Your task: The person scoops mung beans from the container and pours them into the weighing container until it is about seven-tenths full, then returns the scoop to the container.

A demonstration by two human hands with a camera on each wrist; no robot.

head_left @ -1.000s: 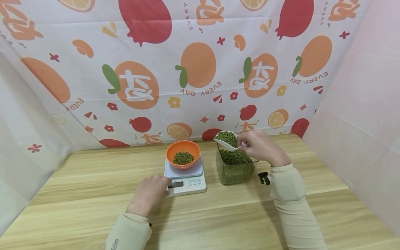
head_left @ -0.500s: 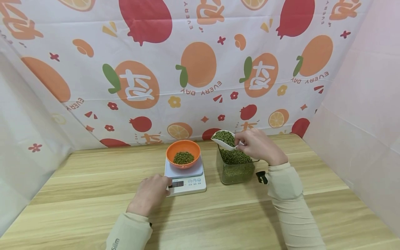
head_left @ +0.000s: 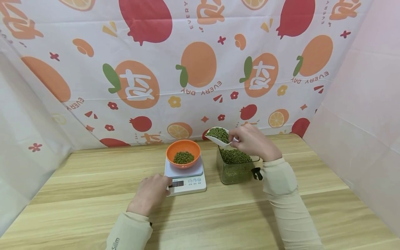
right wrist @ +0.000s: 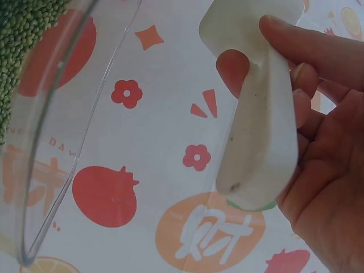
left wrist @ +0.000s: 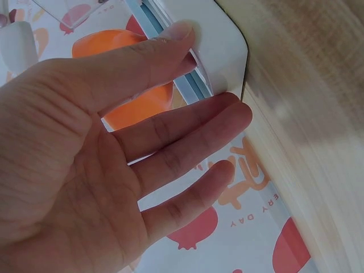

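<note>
My right hand (head_left: 251, 140) grips the handle of a white scoop (right wrist: 261, 125), its bowl heaped with green mung beans (head_left: 217, 134). The scoop hangs level above the left rim of a clear square container (head_left: 237, 173) that holds more mung beans. To the left, an orange bowl (head_left: 187, 146) with a small heap of mung beans sits on a white kitchen scale (head_left: 187, 187). My left hand (head_left: 152, 194) touches the scale's front left corner, covering part of its display. In the left wrist view its fingers (left wrist: 187, 148) are extended, with the thumb against the scale's edge.
A wood-grain table (head_left: 93, 194) carries everything. Behind it hangs a white cloth (head_left: 168, 52) with printed fruit, and pale sheets stand at both sides. A black strap piece (head_left: 257, 173) sticks out by my right wrist.
My right hand has moved left and slightly up with the full scoop, toward the orange bowl. The left hand, scale and container have stayed put.
</note>
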